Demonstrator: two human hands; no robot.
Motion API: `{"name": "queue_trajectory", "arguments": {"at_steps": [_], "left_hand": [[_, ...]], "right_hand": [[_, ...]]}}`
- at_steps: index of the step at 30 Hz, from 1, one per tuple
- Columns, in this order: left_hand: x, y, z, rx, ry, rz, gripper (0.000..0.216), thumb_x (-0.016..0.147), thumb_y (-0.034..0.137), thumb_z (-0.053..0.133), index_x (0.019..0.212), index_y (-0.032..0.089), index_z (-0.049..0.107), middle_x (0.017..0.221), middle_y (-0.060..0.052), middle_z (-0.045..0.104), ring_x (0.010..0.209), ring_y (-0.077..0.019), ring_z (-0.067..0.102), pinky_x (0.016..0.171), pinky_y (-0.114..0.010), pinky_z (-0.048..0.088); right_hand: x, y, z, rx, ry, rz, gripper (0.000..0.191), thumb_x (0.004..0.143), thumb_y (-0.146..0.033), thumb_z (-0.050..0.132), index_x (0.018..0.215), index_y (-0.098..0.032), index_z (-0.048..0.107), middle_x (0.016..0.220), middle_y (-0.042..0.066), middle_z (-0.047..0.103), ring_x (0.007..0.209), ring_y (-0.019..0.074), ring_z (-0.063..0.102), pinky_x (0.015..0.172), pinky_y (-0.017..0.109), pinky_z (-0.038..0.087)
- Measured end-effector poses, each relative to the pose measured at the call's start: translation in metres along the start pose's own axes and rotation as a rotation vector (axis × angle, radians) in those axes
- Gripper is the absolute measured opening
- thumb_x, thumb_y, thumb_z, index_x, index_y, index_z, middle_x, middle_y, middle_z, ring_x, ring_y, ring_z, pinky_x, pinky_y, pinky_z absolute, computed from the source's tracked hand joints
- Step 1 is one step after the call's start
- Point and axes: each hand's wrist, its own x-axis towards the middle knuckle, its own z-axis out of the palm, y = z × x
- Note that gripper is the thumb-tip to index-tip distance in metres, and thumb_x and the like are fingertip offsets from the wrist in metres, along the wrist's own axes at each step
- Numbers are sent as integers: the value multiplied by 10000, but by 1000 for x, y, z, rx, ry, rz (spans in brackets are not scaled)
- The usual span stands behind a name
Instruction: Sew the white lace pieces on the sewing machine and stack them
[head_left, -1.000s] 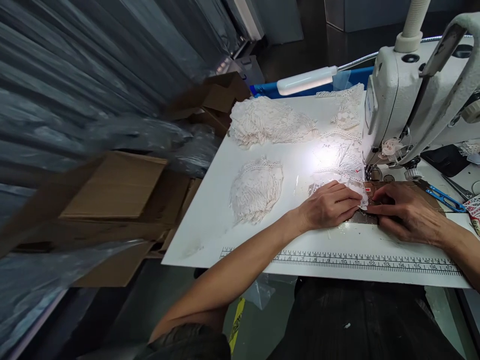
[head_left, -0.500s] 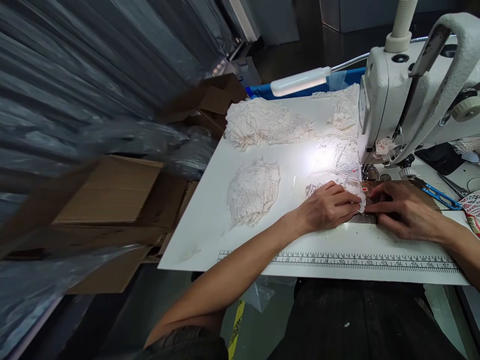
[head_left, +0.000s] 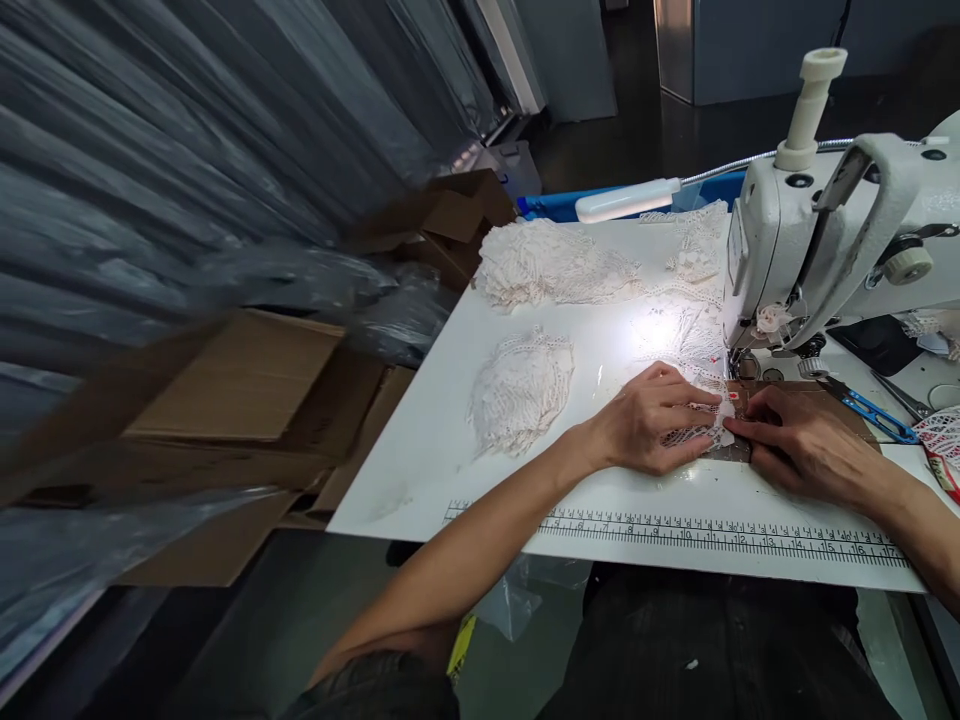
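A piece of white lace [head_left: 684, 437] lies in front of the sewing machine's needle area [head_left: 739, 362]. My left hand [head_left: 656, 418] grips it with the fingers over the top and the thumb nearer me. From the other side my right hand [head_left: 799, 432] reaches in, its index fingertip and thumb closed at the right edge of the lace. The fingertips of both hands almost meet there. More white lace [head_left: 679, 335] runs back under the lamp light, left of the machine head [head_left: 769, 250].
Gathered lace piles [head_left: 547, 262] and a smaller lace bundle [head_left: 523, 390] rest on the white tabletop [head_left: 420, 470]. Blue thread snips [head_left: 877, 415] lie right of the needle. A printed ruler [head_left: 697, 530] runs along the front edge. Cardboard boxes [head_left: 232, 375] stand at the left.
The camera view has tilted slightly, shifting the table and machine in the picture. My right fingertips have moved onto the lace edge, and my left fingers have spread a little over the lace.
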Motion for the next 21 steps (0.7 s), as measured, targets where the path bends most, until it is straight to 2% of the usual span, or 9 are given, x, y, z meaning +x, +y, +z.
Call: {"name": "queue_trajectory", "arguments": {"at_steps": [3, 6, 8, 11, 14, 16, 18, 21], "left_hand": [[3, -9, 0, 133, 58, 20, 161, 906, 252, 552, 809, 180, 658, 893, -16, 746, 718, -118, 644, 698, -299, 474], [5, -15, 2, 174, -11, 50, 172, 938, 227, 508, 869, 170, 655, 927, -29, 742, 775, -126, 652, 685, -282, 469], [7, -17, 4, 166, -85, 81, 197, 959, 258, 484, 961, 153, 650, 1029, -57, 728, 858, -144, 653, 730, -292, 475], [9, -16, 5, 206, -251, 111, 357, 973, 404, 446, 1098, 120, 623, 1214, -120, 657, 984, -210, 626, 788, -343, 465], [11, -13, 1, 317, -411, 86, 450, 964, 466, 414, 1108, 96, 625, 1256, -153, 622, 913, -244, 615, 752, -375, 442], [13, -12, -4, 344, -462, 76, 470, 948, 484, 428, 1088, 83, 629, 1232, -158, 629, 838, -237, 609, 737, -384, 438], [15, -12, -9, 318, -446, 63, 493, 926, 525, 462, 1098, 92, 621, 1245, -163, 616, 862, -249, 611, 745, -393, 447], [16, -12, -13, 218, -320, 40, 466, 916, 518, 504, 1116, 110, 607, 1218, -169, 619, 958, -263, 604, 770, -398, 473]], "right_hand": [[0, 1, -1, -5, -7, 6, 347, 885, -188, 446, 1115, -204, 705, 978, 101, 612, 870, 197, 593, 757, 360, 538], [1, 1, 0, -17, 17, 12, 346, 873, -178, 452, 1104, -206, 708, 959, 101, 613, 853, 198, 592, 741, 360, 538], [1, 0, 1, -34, 37, 6, 336, 875, -172, 452, 1089, -191, 710, 941, 106, 611, 832, 201, 590, 734, 367, 538], [2, -1, 3, -43, 54, -7, 328, 890, -170, 437, 1078, -176, 706, 946, 119, 611, 849, 215, 589, 739, 384, 541], [3, 3, 3, -28, 53, -1, 328, 905, -195, 433, 1093, -199, 703, 990, 127, 601, 897, 227, 584, 774, 412, 543], [3, 8, 2, 3, 32, 14, 322, 905, -213, 448, 1095, -228, 708, 1025, 120, 591, 928, 229, 586, 808, 427, 537], [4, 13, 2, 48, 5, 26, 318, 900, -220, 460, 1087, -252, 715, 1054, 110, 587, 950, 226, 593, 825, 419, 535], [4, 18, 1, 100, -14, 30, 323, 898, -215, 458, 1082, -259, 719, 1070, 106, 588, 967, 223, 594, 839, 412, 535]]}}
